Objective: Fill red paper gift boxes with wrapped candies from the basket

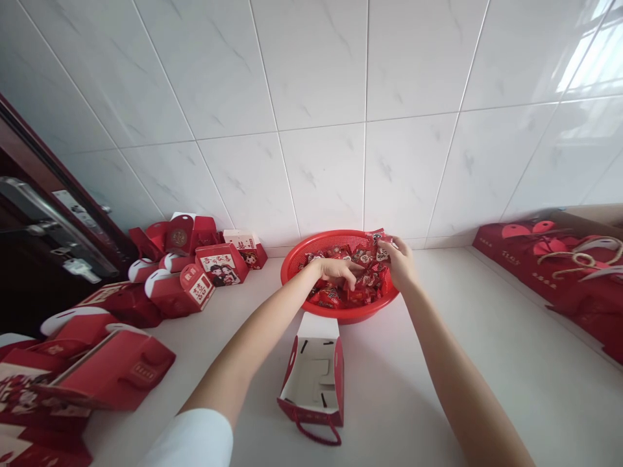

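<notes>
A red perforated plastic basket (292, 259) holds several red-wrapped candies (328, 298). My left hand (335, 269) reaches over its left side, down among the candies. Its thumb is apart from the fingers, and I see nothing held between them. At the basket's right rim my right hand (400, 261) is closed, with a small red candy packet (379, 239) pinched in its fingers. Just in front of the basket stands a red gift box (311, 383), its top open and white inside, with a dark red cord handle hanging at the near end.
Several folded red gift boxes (180, 285) crowd the left of the white counter (389, 389). On the right lies a large carton (579, 213) beside red boxes with cord handles (540, 266). A tiled wall (321, 175) rises behind; a dark door (29, 259) stands at far left.
</notes>
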Available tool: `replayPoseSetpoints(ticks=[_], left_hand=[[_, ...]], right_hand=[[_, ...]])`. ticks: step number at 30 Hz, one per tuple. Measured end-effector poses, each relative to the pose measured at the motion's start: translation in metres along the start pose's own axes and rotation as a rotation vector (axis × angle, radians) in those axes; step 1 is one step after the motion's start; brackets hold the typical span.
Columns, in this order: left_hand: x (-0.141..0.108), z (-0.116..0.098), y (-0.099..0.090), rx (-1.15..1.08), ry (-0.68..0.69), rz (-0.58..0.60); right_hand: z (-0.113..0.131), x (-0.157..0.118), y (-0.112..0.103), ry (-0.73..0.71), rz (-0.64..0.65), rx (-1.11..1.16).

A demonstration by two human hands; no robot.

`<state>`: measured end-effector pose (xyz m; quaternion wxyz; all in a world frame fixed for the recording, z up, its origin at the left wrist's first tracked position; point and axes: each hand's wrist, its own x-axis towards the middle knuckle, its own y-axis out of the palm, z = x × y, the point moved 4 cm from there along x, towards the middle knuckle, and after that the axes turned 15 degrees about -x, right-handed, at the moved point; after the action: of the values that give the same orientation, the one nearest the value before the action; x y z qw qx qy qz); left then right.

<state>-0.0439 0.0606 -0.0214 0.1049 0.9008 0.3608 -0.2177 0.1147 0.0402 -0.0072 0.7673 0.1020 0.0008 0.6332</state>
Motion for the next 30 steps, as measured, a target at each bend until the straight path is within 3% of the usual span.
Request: replayPoseSetpoints(ticks=[3, 7, 14, 18, 21, 25, 27, 30], left_hand=[[-0.004, -0.004, -0.011, -0.050, 0.046, -0.178], [-0.007, -0.009, -0.017, -0.141, 0.156, -0.310], [-0.009, -0.015, -0.013, -0.159, 0.246, -0.325], [-0.018, -0.019, -0.016, -0.032, 0.348, -0.486], [-0.036, -0.025, -0.011, 0.075, 0.455, -0.513], [-0.077, -0.031, 0.007, 0.177, 0.652, -0.475], [-0.100, -0.026, 0.018, 0.254, 0.683, -0.499], [-0.129, -0.005, 0.028, 0.138, 0.660, -0.538]], right_hand=[[0.000, 0.001, -0.001, -0.002, -0.005, -0.008], [-0.001, 0.001, -0.001, -0.001, 0.011, -0.006], [0.000, 0.001, 0.000, 0.002, -0.006, -0.009], [0.000, 0.000, 0.001, 0.011, 0.009, -0.017], [0.000, 0.000, 0.001, 0.005, 0.000, -0.022], [-0.004, 0.002, 0.001, 0.004, -0.019, -0.015], [-0.006, 0.003, 0.002, 0.001, -0.007, -0.023], [-0.006, 0.005, 0.002, 0.000, 0.008, -0.034]])
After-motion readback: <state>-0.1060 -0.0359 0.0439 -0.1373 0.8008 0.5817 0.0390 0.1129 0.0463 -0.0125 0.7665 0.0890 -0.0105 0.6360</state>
